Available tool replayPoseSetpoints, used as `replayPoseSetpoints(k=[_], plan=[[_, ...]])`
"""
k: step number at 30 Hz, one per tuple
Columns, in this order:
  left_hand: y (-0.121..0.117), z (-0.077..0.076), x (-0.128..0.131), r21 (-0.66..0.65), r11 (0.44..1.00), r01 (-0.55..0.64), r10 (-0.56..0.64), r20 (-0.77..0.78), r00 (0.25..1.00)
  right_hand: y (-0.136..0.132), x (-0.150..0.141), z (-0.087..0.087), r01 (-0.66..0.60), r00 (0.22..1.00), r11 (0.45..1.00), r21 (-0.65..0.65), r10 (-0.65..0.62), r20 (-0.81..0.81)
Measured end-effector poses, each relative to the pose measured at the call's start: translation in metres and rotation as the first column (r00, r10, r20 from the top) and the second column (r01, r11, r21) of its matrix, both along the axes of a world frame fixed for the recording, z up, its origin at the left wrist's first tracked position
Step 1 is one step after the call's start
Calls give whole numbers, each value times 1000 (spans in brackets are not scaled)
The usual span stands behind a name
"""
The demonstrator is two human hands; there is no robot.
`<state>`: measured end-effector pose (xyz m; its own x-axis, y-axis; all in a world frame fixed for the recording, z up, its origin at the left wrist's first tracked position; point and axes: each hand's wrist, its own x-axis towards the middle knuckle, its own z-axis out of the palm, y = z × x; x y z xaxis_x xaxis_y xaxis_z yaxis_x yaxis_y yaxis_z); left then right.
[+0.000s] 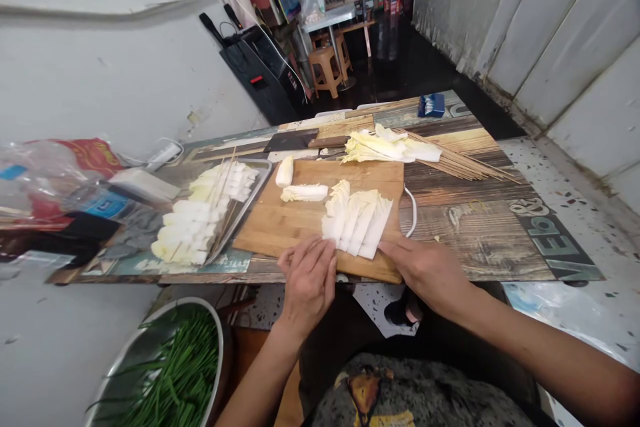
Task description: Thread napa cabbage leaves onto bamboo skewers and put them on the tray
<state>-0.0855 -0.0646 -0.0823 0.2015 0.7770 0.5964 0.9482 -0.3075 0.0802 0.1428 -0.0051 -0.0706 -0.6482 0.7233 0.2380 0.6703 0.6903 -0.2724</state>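
Leaves point(357, 220) lie overlapped on your board point(285, 227), stems toward you, likely to align their ends. Your left hand point(307, 273): fingers together at their left edge, apparently steadying. Right hand point(430, 273): fingertips at right corner; pinching, cannot tell.

My fingers point(311, 255) are meeting smooth, pale cabbage leaves point(356, 223) over a board point(280, 227) of smooth wood. At ten o'clock a metal tray point(263, 177) is showing a dull sheen; at eight, a metal bowl point(124, 355) is gleaming softly. Wooden skewers point(470, 160) are looking matt at two, a blue packet point(431, 105) is shining glossily at one, and plastic stools point(326, 70) are looking smooth at twelve.
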Motion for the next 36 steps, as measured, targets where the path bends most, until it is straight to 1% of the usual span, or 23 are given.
replayPoseSetpoints(k=[2, 4, 5, 7, 9, 10, 11, 12, 14, 17, 19, 21, 23, 24, 26, 28, 30, 32, 34, 36], plan=[[-6, -2, -6, 87, 995, -45, 46, -6, 999, 0, 1, 3, -29, 999, 1000, -11, 29, 17], [-14, -4, -11, 160, 980, -121, 124, -11, 992, 1, 4, 6, -41, 999, 999, -7, 41, 24], [-18, -5, -13, 175, 972, -156, 159, -3, 987, 2, 5, 7, -35, 999, 999, 11, 35, 23], [-23, -7, -14, 169, 966, -197, 193, 40, 980, 6, 10, 10, -5, 1000, 995, 98, 6, -11], [-26, -8, -12, 154, 968, -199, 186, 96, 978, 14, 16, 18, 40, 993, 978, 205, -15, -121], [-25, -7, -11, 151, 970, -192, 174, 123, 977, 19, 19, 24, 63, 980, 970, 235, -15, -198], [-24, -5, -9, 148, 972, -184, 162, 148, 976, 24, 23, 32, 83, 960, 969, 234, -15, -278], [-21, -2, -7, 149, 973, -179, 153, 173, 973, 29, 27, 41, 98, 935, 975, 198, -23, -353], [-14, 11, -4, 149, 974, -170, 134, 227, 965, 36, 34, 62, 100, 884, 993, 63, -60, -464], [-2, 44, 0, 154, 978, -138, 79, 337, 938, 37, 42, 91, 43, 844, 988, -146, -114, -524], [5, 69, 3, 154, 982, -111, 40, 404, 914, 33, 45, 102, -8, 844, 970, -242, -124, -522], [12, 90, 5, 119, 989, -89, 24, 462, 886, 28, 46, 107, -51, 848, 950, -308, -122, -515], [17, 106, 8, 39, 998, -51, 21, 544, 839, 23, 47, 106, -82, 852, 932, -352, -118, -510], [20, 112, 9, -8, 1000, -21, 22, 595, 803, 21, 47, 105, -91, 854, 924, -370, -119, -506], [23, 120, 12, -87, 995, 57, 20, 701, 713, 18, 48, 103, -96, 859, 911, -401, -128, -496], [24, 125, 14, -131, 978, 159, 9, 796, 605, 16, 49, 102, -104, 863, 897, -429, -133, -487], [24, 128, 16, -166, 945, 282, 5, 869, 495, 15, 49, 103, -133, 866, 879, -458, -122, -485], [21, 130, 16, -210, 893, 398, 28, 909, 417, 14, 49, 103, -175, 874, 854, -489, -94, -477], [19, 130, 15, -269, 835, 480, 80, 923, 377, 14, 47, 102, -207, 887, 829, -520, -66, -457], [18, 129, 14, -315, 795, 518, 143, 928, 345, 14, 46, 98, -226, 897, 801, -555, -51, -439]])
